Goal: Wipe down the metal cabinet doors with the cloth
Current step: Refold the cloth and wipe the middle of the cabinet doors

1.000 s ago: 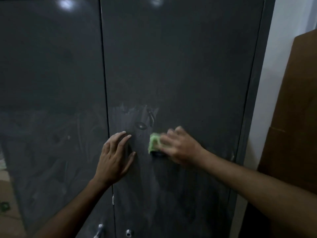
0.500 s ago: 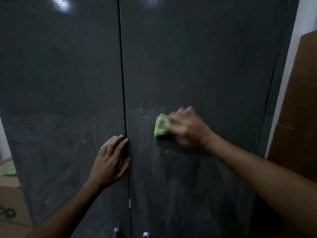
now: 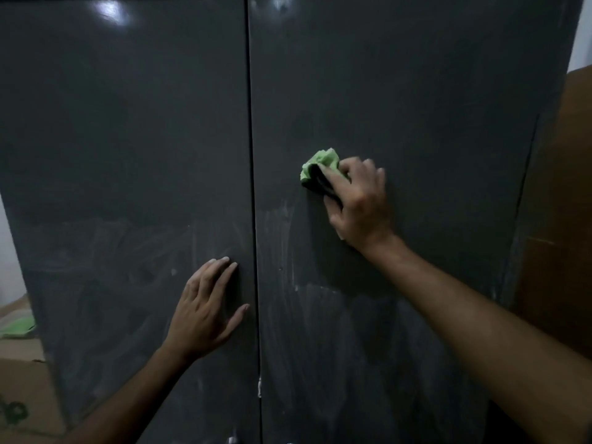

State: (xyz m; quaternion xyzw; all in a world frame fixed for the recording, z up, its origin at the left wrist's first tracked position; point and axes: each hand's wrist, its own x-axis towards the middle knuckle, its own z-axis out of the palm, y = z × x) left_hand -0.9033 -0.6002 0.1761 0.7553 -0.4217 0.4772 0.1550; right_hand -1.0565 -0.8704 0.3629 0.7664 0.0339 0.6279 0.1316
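Gripping the crumpled green cloth, the right hand presses it against the dark grey metal right door; below-left, the left hand lies flat-fingered on the left door, likely bracing it.

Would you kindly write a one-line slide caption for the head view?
Right hand presses a green cloth on the right cabinet door; left hand rests flat on the left door.

Two hands on a pair of shut doors

The right hand presses the crumpled green cloth on the right grey metal cabinet door; the left hand lies flat lower down on the left grey metal cabinet door, beside the centre seam.
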